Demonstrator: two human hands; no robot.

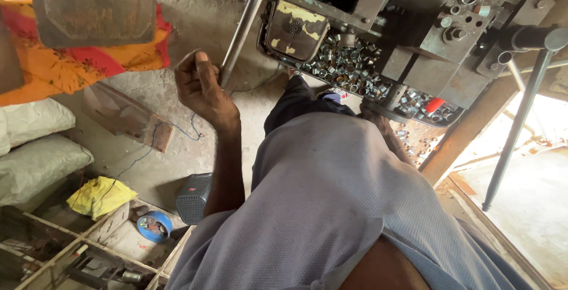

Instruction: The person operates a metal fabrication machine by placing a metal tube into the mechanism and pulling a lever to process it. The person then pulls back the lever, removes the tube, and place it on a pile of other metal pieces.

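In the head view, I am wrapping my left hand [200, 89] around the long grey steel lever [244, 26] at upper centre. My right hand seems hidden, near the tray of small metal bushings [355, 74].

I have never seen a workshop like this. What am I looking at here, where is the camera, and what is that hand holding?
The camera sits on a person's head and looks straight down, so you see their own grey shirt filling the lower middle. Their left hand is closed around a long metal lever that runs up to a heavy dark machine. Under the machine is a tray heaped with small shiny metal rings. Their right arm reaches toward that tray, but the hand itself is hidden behind the body. On the floor nearby lie grey sacks, a yellow bag, a small black speaker and a blue round tin.
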